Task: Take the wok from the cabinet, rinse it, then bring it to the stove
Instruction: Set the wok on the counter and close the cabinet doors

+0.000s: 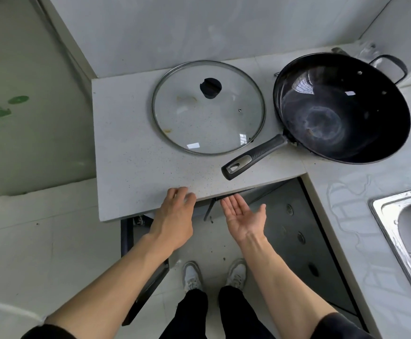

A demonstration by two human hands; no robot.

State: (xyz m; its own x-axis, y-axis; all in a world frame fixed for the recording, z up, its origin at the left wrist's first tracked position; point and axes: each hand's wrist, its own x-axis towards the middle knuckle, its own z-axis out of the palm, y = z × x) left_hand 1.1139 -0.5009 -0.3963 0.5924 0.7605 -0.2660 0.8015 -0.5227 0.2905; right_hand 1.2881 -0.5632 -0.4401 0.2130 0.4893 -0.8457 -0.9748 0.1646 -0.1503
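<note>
A black wok (pixel 341 108) sits on the speckled counter (pixel 131 148) at the right, its long handle (pixel 253 157) pointing toward the counter's front edge. Left of it lies a glass lid (pixel 208 118) with a black knob. My left hand (pixel 175 216) is at the counter's front edge, fingers loosely bent over it, holding nothing. My right hand (pixel 244 215) hovers palm up with straight fingers below the edge, in front of the cabinet opening. Neither hand touches the wok.
Under the counter two dark cabinet doors stand swung out, one at the left (pixel 145 289), one at the right (pixel 304 241). A steel sink (pixel 405 231) is set in the wet counter at the far right. My feet stand on the tiled floor.
</note>
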